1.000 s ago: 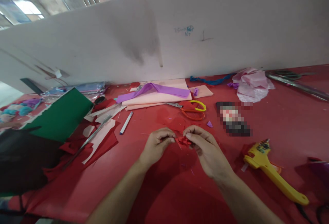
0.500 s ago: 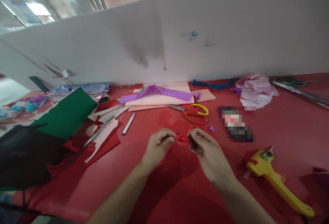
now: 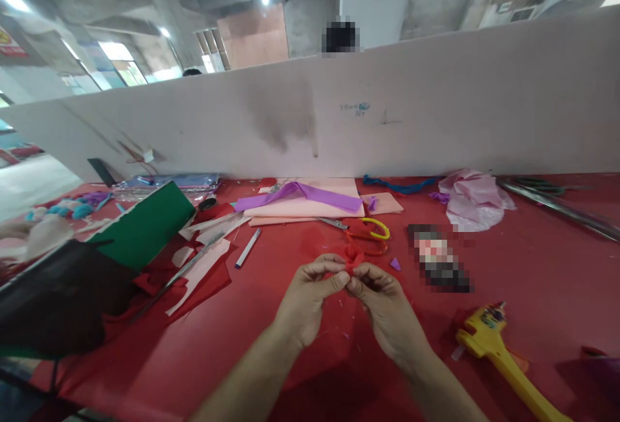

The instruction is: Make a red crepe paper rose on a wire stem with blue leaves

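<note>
Both of my hands meet over the red table, pinching a small crumpled red piece of crepe paper or cloth. My left hand has thumb and fingertips closed on its left side. My right hand grips the lower right side, and the thumbs nearly touch. Fingertips cover the lower part of the piece; its looped top sticks up above them. Just beyond lie scissors with yellow and orange handles. A purple scrap rests right of my right hand.
A yellow glue gun lies at the right, below a blurred dark object. Behind are peach sheets with a purple strip. A marker, paper scraps and a green board lie left. A white partition closes the back.
My hands have come closer together, and the red piece is now raised and bunched between the fingertips. The camera view has tilted up, showing more of the room beyond the partition.
</note>
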A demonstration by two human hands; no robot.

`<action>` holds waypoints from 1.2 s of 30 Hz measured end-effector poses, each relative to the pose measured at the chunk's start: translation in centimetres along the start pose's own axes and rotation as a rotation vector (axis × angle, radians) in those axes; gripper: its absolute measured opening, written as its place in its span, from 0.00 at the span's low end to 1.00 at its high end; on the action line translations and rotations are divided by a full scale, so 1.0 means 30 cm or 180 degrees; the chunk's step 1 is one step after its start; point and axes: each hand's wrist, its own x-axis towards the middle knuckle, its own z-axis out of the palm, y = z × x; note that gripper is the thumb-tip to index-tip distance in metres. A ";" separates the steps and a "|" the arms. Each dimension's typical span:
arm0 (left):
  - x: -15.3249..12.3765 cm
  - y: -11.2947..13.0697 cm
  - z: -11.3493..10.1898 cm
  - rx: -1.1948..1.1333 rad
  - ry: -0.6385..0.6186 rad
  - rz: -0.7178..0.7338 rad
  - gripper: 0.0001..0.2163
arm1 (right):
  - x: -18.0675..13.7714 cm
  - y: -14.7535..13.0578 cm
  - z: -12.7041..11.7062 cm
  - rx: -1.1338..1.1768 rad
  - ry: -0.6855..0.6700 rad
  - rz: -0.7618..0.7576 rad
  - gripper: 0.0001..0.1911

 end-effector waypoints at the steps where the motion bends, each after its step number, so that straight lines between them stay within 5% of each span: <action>1: 0.002 0.011 -0.015 0.0153 -0.0139 0.0064 0.07 | -0.002 0.002 0.001 0.0015 -0.0039 0.0050 0.09; 9: 0.035 0.037 -0.108 0.0794 -0.0964 0.0025 0.03 | -0.008 0.043 0.001 0.0143 -0.0448 0.0296 0.07; 23: 0.030 0.009 -0.133 0.0679 -0.0696 0.0202 0.03 | 0.000 0.090 0.015 -0.0659 -0.0108 -0.0055 0.04; 36: 0.046 -0.039 -0.139 0.1257 -0.0134 0.0570 0.05 | 0.014 0.112 0.020 -0.0826 0.0034 0.0289 0.09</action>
